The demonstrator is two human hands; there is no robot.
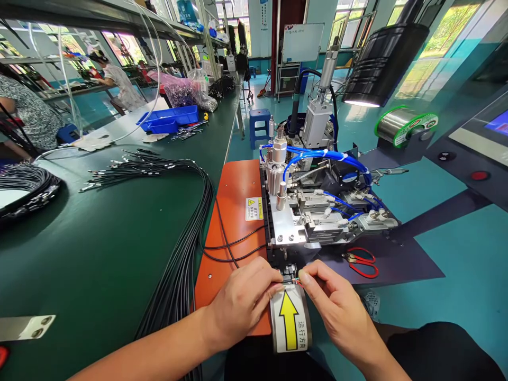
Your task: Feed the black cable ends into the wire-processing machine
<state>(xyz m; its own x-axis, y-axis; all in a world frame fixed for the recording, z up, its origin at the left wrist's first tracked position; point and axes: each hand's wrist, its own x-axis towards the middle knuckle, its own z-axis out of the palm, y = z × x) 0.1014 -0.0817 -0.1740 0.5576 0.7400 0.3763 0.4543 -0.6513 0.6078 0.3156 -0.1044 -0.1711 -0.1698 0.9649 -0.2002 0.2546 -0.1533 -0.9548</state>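
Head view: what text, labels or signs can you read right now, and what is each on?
"运行方向", beside a yellow arrow: belt label between the left hand and right hand.
Yellow warning sticker on the orange plate: too small to read.
Whiteboard, solder spool label: blurred.

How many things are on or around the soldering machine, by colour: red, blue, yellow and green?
Red: 1, the scissors
Blue: 2, the tray and the stool
Yellow: 1, the arrow label between the left hand and right hand
Green: 1, the solder spool
Total: 5
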